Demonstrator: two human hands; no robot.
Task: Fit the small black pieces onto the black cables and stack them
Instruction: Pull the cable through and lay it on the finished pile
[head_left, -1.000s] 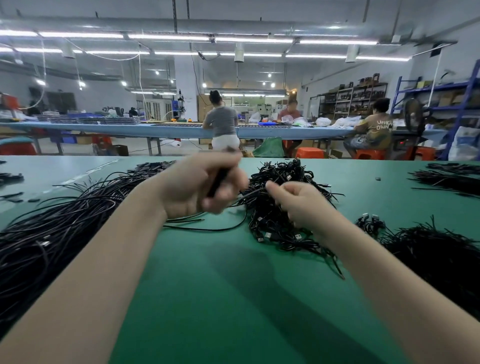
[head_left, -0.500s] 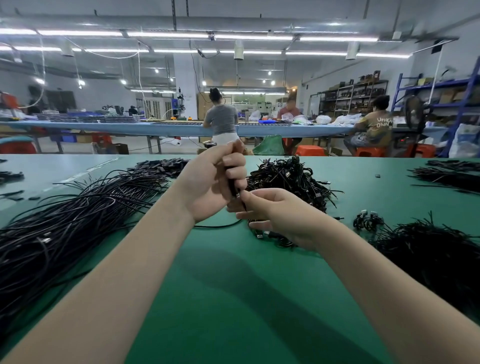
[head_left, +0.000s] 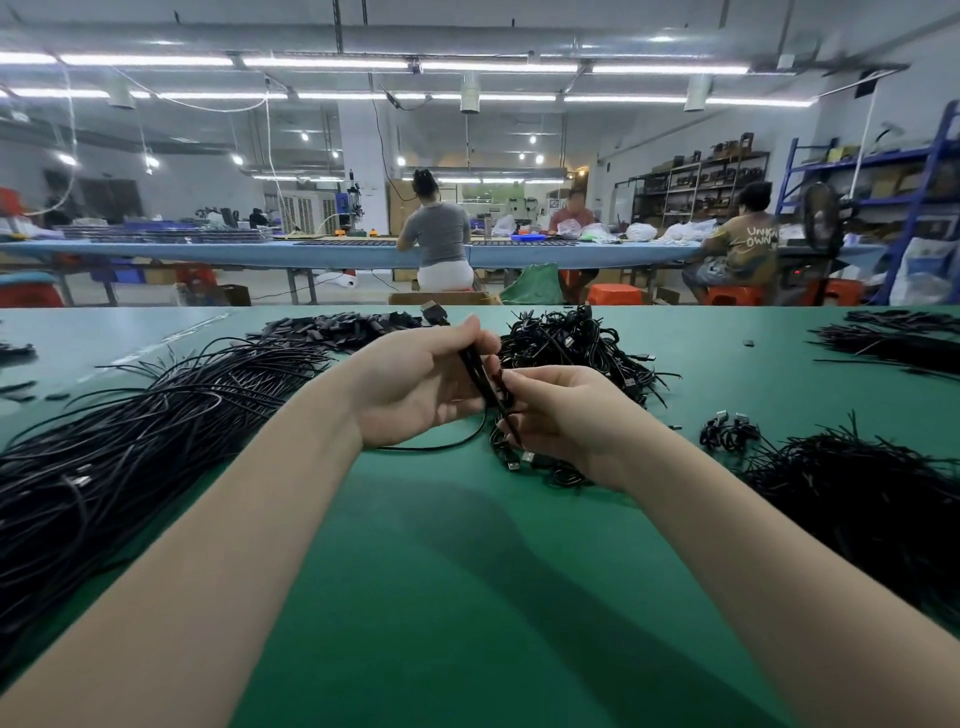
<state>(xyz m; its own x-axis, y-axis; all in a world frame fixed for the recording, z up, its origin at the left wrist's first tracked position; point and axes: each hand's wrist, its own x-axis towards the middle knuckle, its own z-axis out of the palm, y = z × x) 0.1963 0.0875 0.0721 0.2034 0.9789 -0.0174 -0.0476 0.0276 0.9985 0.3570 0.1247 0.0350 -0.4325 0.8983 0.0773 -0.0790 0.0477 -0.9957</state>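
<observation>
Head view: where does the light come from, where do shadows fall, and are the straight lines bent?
Head view: ceiling tube lights glare white; soft arm shadows fall on the green table mat; the far blue workbench bows from wide-angle distortion.

Strip lights (head_left: 322, 63) above blue benches (head_left: 332, 254), shelving (head_left: 696, 182) behind.
</observation>
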